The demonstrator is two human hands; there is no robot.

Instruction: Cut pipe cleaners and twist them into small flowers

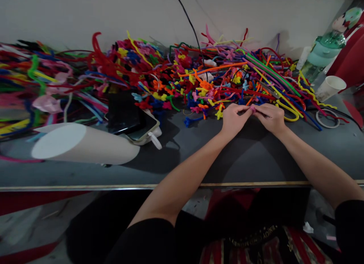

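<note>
A small pink fuzzy piece point(253, 108) is pinched between the fingertips of both hands, above the dark tabletop point(247, 158). My left hand point(234, 120) grips it from the left, and my right hand point(270, 116) holds its other side, with the fingers of both pressed together. Much of the piece is hidden by the fingers. Just behind the hands lies a heap of colourful pipe cleaners point(182, 82), some bent into small flower shapes. Close to my left hand is a yellow flower shape point(219, 111).
Left of the hands lie a white paper roll point(96, 144) and a phone point(145, 127). At the right are a paper cup point(331, 88), a green bottle point(324, 53) and a white ring point(327, 119). A black cable point(190, 23) hangs over the heap.
</note>
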